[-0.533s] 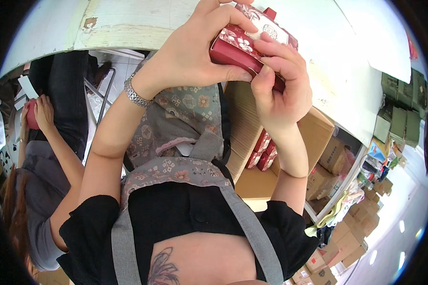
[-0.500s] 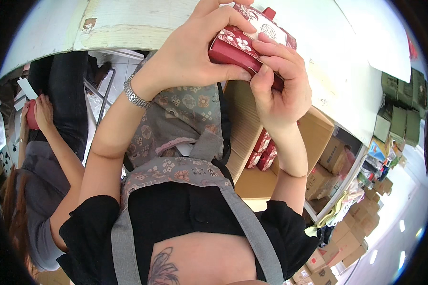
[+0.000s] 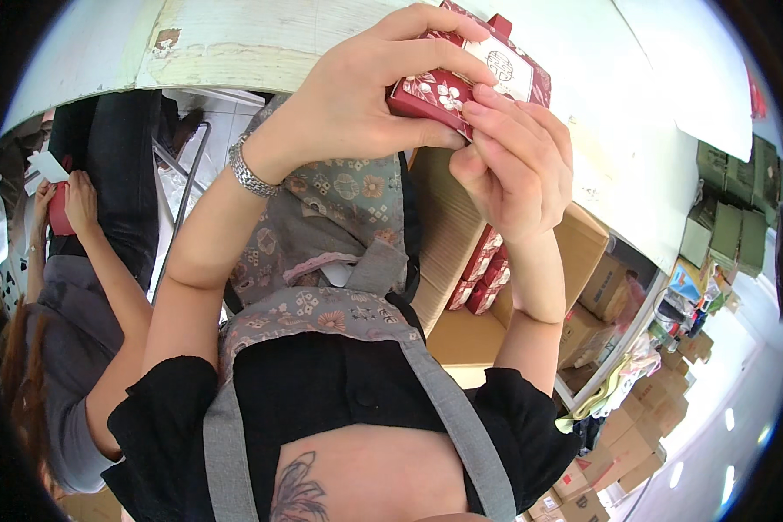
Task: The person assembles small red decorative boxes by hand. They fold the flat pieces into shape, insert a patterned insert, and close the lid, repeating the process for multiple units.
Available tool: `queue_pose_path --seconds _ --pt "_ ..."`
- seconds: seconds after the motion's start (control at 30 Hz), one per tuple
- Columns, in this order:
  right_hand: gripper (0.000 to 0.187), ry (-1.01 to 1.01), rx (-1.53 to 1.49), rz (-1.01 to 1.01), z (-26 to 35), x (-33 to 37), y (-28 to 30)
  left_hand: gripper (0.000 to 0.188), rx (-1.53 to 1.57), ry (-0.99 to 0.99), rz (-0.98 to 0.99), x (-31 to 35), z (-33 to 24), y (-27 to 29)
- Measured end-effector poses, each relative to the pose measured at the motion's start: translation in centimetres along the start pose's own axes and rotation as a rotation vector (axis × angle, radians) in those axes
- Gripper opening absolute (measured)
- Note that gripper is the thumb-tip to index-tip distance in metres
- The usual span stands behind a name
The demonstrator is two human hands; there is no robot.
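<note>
By the tabletop (image 3: 226,52) edge, my left hand (image 3: 370,91) pinches a probably light box (image 3: 511,71), best by stiff sides; right hand's (image 3: 524,165) grip unclear.

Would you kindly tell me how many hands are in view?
4: the person's left hand and right hand, both at the red box; a co-worker's nearer hand and farther hand, far left.

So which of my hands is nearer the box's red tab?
Left. Your left hand reaches over the box, close beside its red tab; your right hand is farther, at the near side.
</note>
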State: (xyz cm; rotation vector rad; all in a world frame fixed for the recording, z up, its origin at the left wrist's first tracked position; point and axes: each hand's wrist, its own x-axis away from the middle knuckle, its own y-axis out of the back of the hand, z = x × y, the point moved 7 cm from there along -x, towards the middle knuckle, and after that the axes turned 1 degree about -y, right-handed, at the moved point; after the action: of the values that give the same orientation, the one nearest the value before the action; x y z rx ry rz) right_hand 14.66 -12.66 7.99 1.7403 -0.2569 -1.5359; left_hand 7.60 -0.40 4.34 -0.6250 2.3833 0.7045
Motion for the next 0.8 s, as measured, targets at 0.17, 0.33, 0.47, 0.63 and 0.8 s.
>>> queue_pose_path --seconds 0.17,0.33,0.47,0.63,0.8 --pt "0.022 -0.051 -0.013 -0.002 -0.8 0.0 0.2 0.046 0.032 0.016 -0.013 0.2 0.2 -0.2" --pt "0.016 -0.476 -0.124 0.152 -2.4 -0.8 1.2 0.045 0.022 0.034 -0.046 0.2 0.3 -0.3" --pt "0.013 -0.793 -0.343 0.197 -3.7 -0.4 1.1 0.045 -0.017 0.032 -0.039 0.2 0.1 -0.5" --pt "0.013 -0.751 -0.251 0.224 -3.6 -0.6 1.4 0.045 -0.032 0.044 -0.047 0.1 0.1 -0.6" --pt "0.014 -0.749 -0.199 0.233 -3.8 -0.2 1.4 0.046 -0.046 0.039 -0.022 0.2 0.1 -0.8"
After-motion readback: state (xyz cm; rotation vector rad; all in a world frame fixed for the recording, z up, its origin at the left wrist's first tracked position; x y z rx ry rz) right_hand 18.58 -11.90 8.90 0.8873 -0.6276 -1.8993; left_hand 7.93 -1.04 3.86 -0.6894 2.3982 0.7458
